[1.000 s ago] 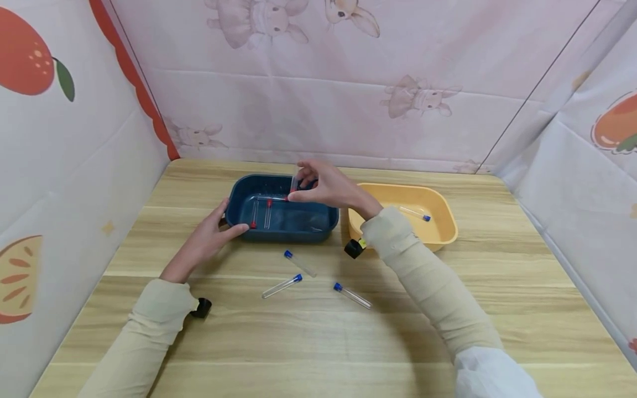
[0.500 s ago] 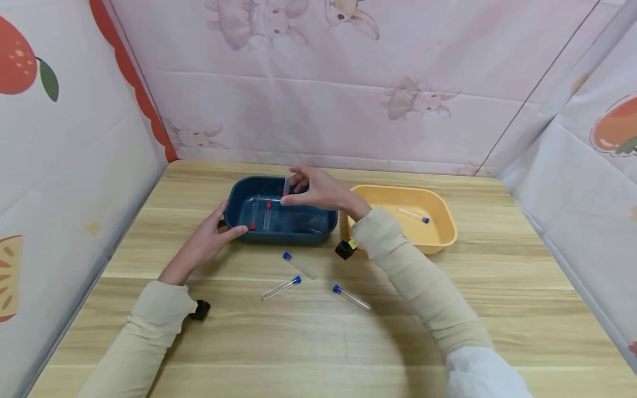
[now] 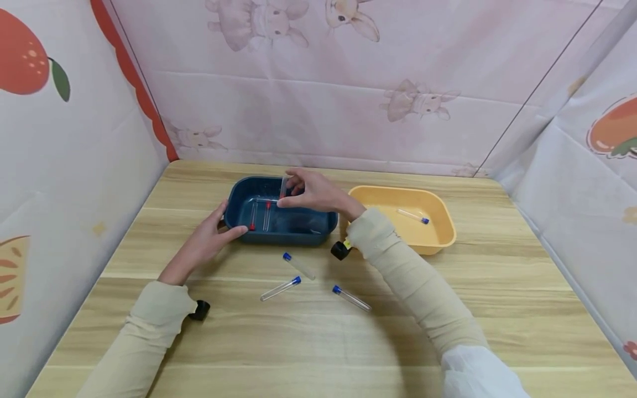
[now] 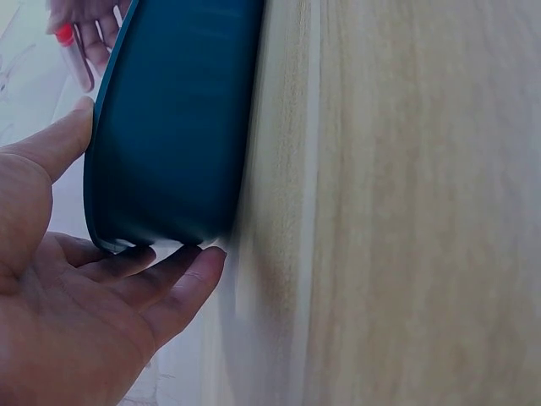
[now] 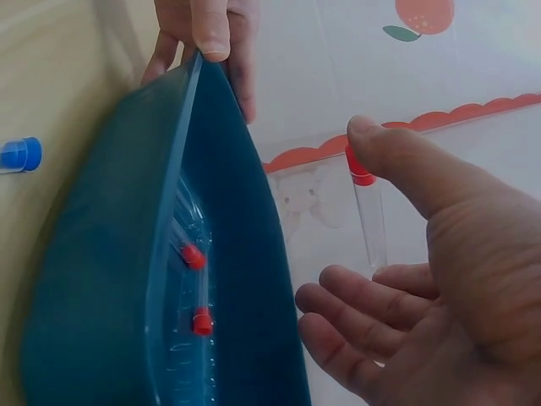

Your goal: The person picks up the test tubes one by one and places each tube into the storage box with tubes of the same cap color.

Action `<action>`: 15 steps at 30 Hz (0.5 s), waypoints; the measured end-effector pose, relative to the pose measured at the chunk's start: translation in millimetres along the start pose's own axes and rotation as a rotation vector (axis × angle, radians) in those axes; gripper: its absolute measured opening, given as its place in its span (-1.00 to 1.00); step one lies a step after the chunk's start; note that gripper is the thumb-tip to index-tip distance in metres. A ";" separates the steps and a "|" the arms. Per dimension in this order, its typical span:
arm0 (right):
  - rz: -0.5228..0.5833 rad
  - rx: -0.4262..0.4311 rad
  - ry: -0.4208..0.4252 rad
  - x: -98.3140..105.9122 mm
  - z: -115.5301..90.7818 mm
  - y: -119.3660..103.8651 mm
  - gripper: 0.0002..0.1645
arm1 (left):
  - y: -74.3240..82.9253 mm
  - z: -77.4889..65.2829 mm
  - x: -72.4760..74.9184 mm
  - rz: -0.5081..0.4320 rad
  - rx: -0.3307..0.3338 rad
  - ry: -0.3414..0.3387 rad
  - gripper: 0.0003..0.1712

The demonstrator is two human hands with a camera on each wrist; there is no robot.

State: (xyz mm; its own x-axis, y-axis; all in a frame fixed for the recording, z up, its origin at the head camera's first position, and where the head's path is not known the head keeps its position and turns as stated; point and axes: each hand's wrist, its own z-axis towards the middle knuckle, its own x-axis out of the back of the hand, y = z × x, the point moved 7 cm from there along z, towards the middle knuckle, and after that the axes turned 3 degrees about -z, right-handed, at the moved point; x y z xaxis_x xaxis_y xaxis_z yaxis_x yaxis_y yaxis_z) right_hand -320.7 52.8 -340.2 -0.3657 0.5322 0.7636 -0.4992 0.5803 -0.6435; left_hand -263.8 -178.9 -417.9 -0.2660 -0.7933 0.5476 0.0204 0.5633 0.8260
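Observation:
My right hand [image 3: 318, 192] is over the dark blue plastic bin [image 3: 283, 239], pinching a clear test tube [image 5: 370, 211] lengthwise, thumb on its red cap and a finger at the other end. In the head view that tube stands nearly upright, cap down. Inside the bin, several red-capped tubes [image 5: 203, 292] lie on the floor toward the left. My left hand [image 3: 205, 239] holds the bin's left end. In the left wrist view its thumb [image 4: 63, 139] lies at the rim and its fingertips touch the outer wall.
To the right stands a yellow bin [image 3: 438, 244] with one blue-capped tube [image 3: 413, 216] in it. Three blue-capped tubes lie on the wooden table in front: one [image 3: 298, 266], another [image 3: 280, 289], and a third [image 3: 351, 298]. Printed cloth walls [image 3: 318, 110] close off the back and sides.
My right hand has shifted left and slightly down over the blue bin, carrying the red-capped test tube. My left hand keeps its place on the bin.

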 end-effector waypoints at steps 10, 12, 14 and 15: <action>0.015 -0.010 -0.012 -10.2 4.7 8.9 0.01 | -1.2 0.6 0.6 0.010 0.001 -0.001 0.26; 0.027 -0.005 -0.019 -13.2 6.3 11.2 0.01 | -1.3 0.7 0.7 0.007 -0.005 -0.002 0.25; 0.041 0.000 -0.034 -17.0 7.8 12.6 0.02 | -1.5 0.3 1.0 0.004 -0.010 -0.001 0.22; 0.047 0.001 -0.044 -19.2 8.5 12.9 0.02 | -1.9 -0.2 1.2 0.004 -0.010 0.000 0.21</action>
State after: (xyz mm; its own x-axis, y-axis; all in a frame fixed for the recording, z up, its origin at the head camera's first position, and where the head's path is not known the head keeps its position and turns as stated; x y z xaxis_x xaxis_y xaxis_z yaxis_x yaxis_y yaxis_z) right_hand -326.7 44.8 -362.7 -0.4232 0.5314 0.7339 -0.4815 0.5542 -0.6790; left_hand -263.9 -181.0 -418.8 -0.2662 -0.7910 0.5509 0.0306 0.5643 0.8250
